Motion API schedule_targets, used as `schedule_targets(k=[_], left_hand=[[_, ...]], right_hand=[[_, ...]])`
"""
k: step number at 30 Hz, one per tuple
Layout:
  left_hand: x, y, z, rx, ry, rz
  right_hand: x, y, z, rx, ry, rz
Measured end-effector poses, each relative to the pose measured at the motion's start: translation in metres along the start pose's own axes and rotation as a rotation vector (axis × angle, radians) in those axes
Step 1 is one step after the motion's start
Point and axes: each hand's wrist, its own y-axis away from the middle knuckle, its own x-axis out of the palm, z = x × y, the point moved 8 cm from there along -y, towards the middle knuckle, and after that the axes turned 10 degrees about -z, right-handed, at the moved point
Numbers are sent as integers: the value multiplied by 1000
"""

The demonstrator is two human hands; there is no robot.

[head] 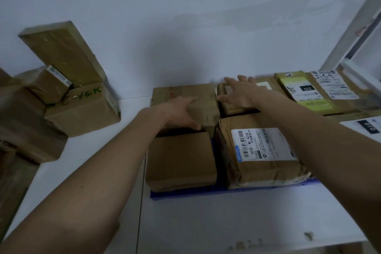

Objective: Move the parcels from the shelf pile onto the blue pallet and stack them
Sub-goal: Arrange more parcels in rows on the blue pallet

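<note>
The blue pallet (pixel 185 194) lies on the floor by the wall, mostly covered by brown parcels. A small taped parcel (pixel 206 113) sits on the back-left box (pixel 175 90); my left hand (pixel 181 113) lies against its left side, fingers straight, thumb along its front edge. My right hand (pixel 241 93) hovers with spread fingers over the back-right parcel (pixel 231 107); whether it touches is unclear. In front lie a plain brown parcel (pixel 181 161) and a labelled parcel (pixel 261 154).
A pile of brown boxes (pixel 78 107) leans against the wall at the left, one long box (pixel 61 51) tilted upright. More labelled parcels (pixel 313 90) lie at the right beside a white shelf frame (pixel 350 33). The floor is white.
</note>
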Motion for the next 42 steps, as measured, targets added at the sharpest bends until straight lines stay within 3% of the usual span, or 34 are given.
schedule_targets(k=[6, 10, 14, 23, 27, 35, 42], left_hand=[[13, 49, -15, 18, 24, 98], [33, 76, -17, 48, -109, 191], [40, 93, -14, 62, -209, 178], [32, 98, -19, 71, -151, 83], [13, 121, -3, -48, -47, -20], [-38, 218, 97, -482, -170, -281], [-41, 309, 157, -679, -132, -329]], right_hand=[[-19, 46, 64, -262, 36, 35], [-11, 69, 94, -381, 67, 109], [2, 74, 102, -371, 80, 146], [-2, 92, 102, -397, 29, 159], [-7, 97, 130, -515, 3, 156], [19, 119, 217, -711, 5, 195], [36, 165, 290, -888, 20, 261]])
